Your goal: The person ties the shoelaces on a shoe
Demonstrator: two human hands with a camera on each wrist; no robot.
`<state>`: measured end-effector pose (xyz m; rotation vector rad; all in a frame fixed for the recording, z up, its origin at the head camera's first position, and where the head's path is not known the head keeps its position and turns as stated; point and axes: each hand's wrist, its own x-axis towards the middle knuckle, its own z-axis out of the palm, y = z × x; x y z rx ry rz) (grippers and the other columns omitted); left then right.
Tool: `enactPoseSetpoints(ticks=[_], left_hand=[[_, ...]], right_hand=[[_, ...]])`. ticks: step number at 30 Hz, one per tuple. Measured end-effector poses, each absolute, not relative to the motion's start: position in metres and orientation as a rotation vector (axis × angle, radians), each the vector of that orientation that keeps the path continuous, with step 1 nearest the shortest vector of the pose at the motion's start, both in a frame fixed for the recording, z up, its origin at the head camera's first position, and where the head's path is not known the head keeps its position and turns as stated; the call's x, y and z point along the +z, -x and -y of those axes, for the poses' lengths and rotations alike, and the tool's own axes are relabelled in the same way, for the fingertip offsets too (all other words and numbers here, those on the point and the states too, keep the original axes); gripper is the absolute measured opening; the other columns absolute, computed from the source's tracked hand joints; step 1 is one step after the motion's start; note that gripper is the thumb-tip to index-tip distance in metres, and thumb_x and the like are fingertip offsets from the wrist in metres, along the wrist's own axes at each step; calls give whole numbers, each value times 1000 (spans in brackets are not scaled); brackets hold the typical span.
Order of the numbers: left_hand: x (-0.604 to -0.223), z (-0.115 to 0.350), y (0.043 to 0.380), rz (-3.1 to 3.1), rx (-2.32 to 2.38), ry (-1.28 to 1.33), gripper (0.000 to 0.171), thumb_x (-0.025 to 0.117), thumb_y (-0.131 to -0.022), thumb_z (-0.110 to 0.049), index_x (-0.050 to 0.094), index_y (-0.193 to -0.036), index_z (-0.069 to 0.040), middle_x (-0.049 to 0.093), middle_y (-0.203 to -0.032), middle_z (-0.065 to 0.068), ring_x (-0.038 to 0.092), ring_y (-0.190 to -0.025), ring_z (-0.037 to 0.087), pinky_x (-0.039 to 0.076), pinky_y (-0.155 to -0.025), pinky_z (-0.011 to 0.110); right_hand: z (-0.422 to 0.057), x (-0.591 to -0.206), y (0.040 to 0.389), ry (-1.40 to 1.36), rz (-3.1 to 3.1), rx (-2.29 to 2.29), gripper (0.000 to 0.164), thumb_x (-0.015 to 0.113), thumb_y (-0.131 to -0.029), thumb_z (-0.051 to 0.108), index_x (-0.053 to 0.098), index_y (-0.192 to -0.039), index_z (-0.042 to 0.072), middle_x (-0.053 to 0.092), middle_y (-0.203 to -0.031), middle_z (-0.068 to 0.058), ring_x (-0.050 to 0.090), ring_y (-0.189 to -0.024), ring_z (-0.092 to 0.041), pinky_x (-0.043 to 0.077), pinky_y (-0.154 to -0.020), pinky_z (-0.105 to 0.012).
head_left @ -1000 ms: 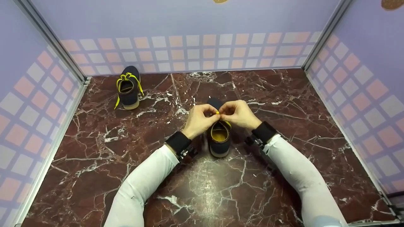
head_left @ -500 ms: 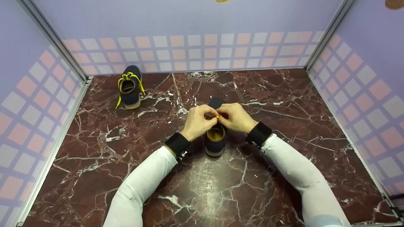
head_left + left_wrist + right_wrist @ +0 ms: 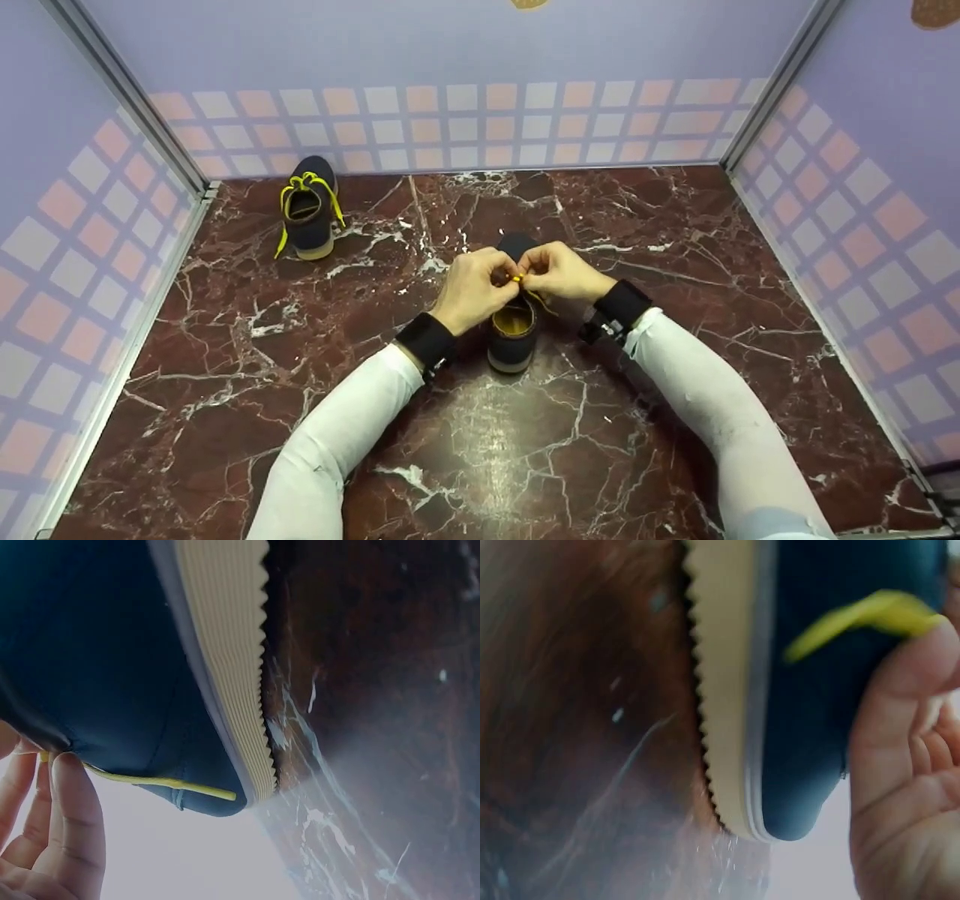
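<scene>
A dark blue shoe point(image 3: 512, 352) with a cream ribbed sole stands on the tabletop, its heel facing me. Over its tongue my two hands meet. My left hand point(image 3: 476, 291) pinches a yellow shoelace point(image 3: 169, 781) between thumb and fingers, and a loose end trails along the shoe's side. My right hand point(image 3: 566, 274) also pinches the lace, whose other end hangs past the thumb in the right wrist view, near the shoe's side point(image 3: 817, 712). A small yellow bit shows between the fingertips in the head view; the knot area is hidden by the fingers.
A matching shoe point(image 3: 311, 240) with its yellow laces tied in a bow point(image 3: 306, 180) stands at the back left. Purple checked walls point(image 3: 480, 124) enclose the marbled dark red tabletop point(image 3: 300, 390) at the back and both sides.
The shoe's heel has shifted slightly left. My right hand went down toward the shoe, then drew back a little to the right. The left hand stays nearly in place.
</scene>
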<state>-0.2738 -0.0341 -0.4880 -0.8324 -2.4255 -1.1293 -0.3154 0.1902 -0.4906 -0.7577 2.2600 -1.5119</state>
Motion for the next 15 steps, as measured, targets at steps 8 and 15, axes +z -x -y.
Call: enactPoseSetpoints(ticks=[8,15], left_hand=[[-489,31,273,2379,-1057,833,8,84,-86,-8,78,-90,-8,77,-88,8,74,-77,23,61,-71,38],[-494,30,271,2324,-919,887,10,83,-85,-7,75,-91,-7,74,-89,7,70,-74,23,61,-68,40]], right_hand=[[-197,-484,316,486,-1845,-1702,25,53,-111,6,75,-100,7,69,-74,2,64,-58,-8,57,-55,-21],[-198,-481,320,427,-1788,-1668,21,62,-111,3,77,-97,8,74,-80,0,70,-62,-7,62,-59,-20]])
